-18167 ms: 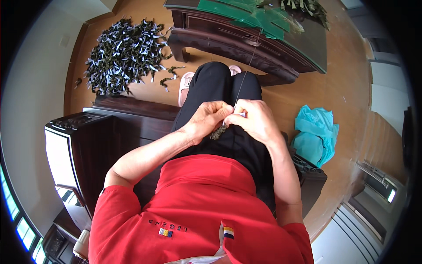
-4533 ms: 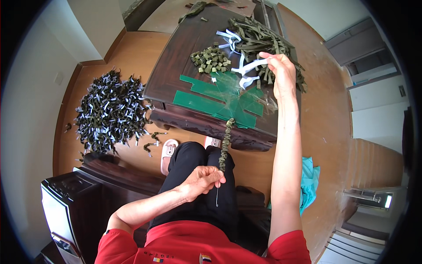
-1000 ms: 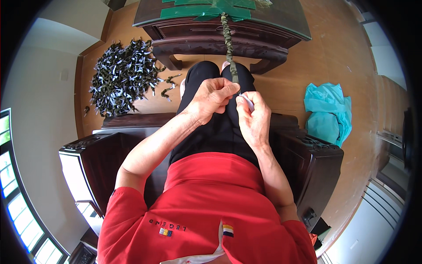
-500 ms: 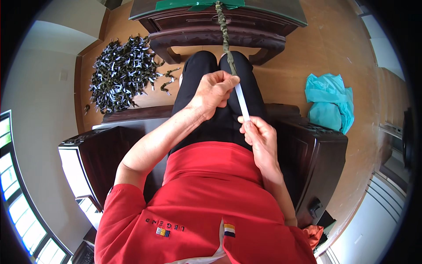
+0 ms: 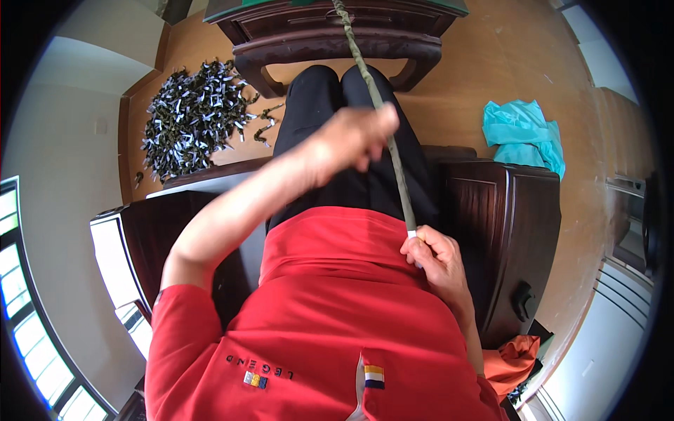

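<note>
A long olive-green fabric strip [image 5: 397, 165] runs taut from the dark table at the far side down to my lap. It is gathered into crinkles at its far part and smoother towards me. At its near end a short bit of white band [image 5: 412, 234] shows, and my right hand [image 5: 441, 261] is closed on that band at my right hip. Above my thighs my left hand [image 5: 354, 140] lies over the middle of the strip, smeared by motion, so its grip is unclear.
A dark wooden table [image 5: 337, 52] stands beyond my knees. On the floor at the left lies a heap of dark green pieces with white ends [image 5: 193, 119]. A turquoise bag [image 5: 523, 133] is at the right, beyond the chair's armrest [image 5: 502, 231]. Orange cloth [image 5: 514, 361] hangs lower right.
My right hand has drawn the band end towards my body and right. Green fabric now covers most of the white band, and its crinkles look flatter. My left hand has moved slightly right.
</note>
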